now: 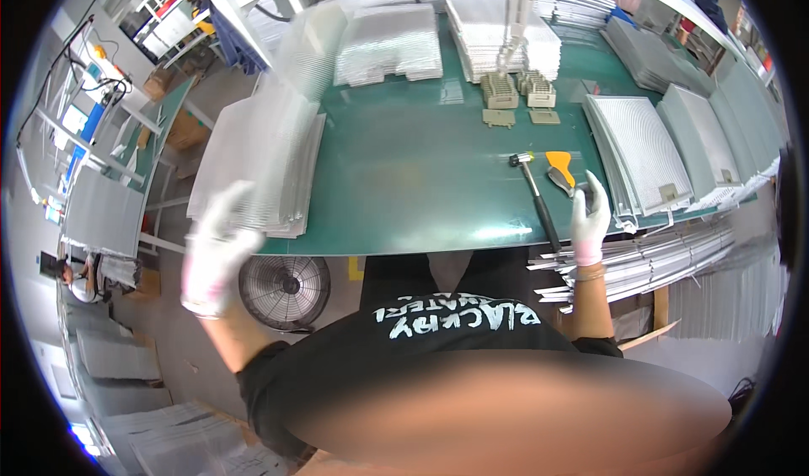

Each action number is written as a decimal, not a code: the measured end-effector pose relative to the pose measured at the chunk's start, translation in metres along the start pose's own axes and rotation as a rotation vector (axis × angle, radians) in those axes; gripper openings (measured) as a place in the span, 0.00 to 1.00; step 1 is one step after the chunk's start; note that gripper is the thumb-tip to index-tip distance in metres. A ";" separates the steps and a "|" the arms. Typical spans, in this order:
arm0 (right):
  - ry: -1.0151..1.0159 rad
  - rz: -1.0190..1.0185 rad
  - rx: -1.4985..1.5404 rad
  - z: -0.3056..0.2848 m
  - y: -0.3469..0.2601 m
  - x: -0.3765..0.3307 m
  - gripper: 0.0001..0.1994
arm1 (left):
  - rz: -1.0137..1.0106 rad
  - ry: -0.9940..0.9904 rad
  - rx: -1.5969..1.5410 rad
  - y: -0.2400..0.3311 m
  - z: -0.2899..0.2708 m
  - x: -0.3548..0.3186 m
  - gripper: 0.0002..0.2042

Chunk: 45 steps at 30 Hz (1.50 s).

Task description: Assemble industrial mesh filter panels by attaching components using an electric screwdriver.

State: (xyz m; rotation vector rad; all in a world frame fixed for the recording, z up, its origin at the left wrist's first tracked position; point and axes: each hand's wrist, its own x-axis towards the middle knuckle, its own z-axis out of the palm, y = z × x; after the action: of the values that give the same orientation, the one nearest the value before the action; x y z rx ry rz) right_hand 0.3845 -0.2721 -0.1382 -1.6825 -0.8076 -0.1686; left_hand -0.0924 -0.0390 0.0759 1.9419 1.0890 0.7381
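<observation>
At the near left edge of the green desk (404,181), the left hand (215,253) is up in the air in a white glove. Its fingers are spread apart and it holds nothing. It is blurred, so it looks to be moving. It is just beside a stack of thin white sheets (257,160) that sits on the left end of the desk and hangs over the edge a bit. Below the desk edge, a round fan (284,289) stands on the floor.

Far across the desk lie more piles of clear ribbed sheets (389,45). Right of the middle, at the far side, sit small tan blocks (516,93) in a little group.

Nearer, a hammer (537,198) lies on the desk with its head pointing far and its black handle pointing near. Just right of it is an orange scraper (559,168). The right hand (590,215), gloved too, is by the scraper's near end, fingers up and a little open. I cannot tell if it is touching the scraper or only close to it. It is not shut tight on anything.

On the right end of the desk lie grey finned panels (640,152), with more on a lower shelf.

I think this is the start of a step: both hands are free, and the left one is going for a sheet from the left stack. The next move would need a soft grip on the top sheet only, lifted flat so it does not bend.
</observation>
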 end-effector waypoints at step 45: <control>-0.617 0.052 -0.604 0.376 -0.062 0.256 0.23 | 0.310 -0.309 0.865 -0.173 0.227 0.108 0.41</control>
State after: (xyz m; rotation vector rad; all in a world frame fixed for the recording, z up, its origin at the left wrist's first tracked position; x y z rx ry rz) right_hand 0.4247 0.1796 -0.0647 -2.3751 -1.2499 0.1759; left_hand 0.0598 0.0358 -0.1785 2.8800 1.0011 0.0704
